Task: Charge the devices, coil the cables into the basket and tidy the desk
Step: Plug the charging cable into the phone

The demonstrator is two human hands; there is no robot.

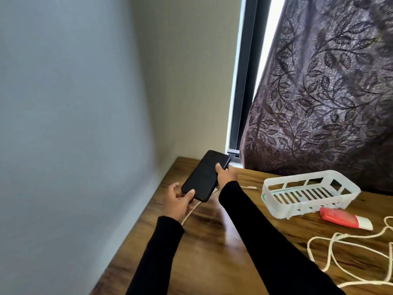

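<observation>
Left hand: my left hand (177, 202) pinches the near end of the one black phone (205, 176), thumb on its screen.
Right hand: my right hand (226, 173) grips the phone's far right edge.
Phone: raised over the wooden desk (212, 248), far-left corner.
Cables: one cream cable (41, 212) enters the phone's near end; another (344, 260) lies looped at right.
Basket: one white slotted basket (308, 191), a red tube (345, 218) beside it.
</observation>
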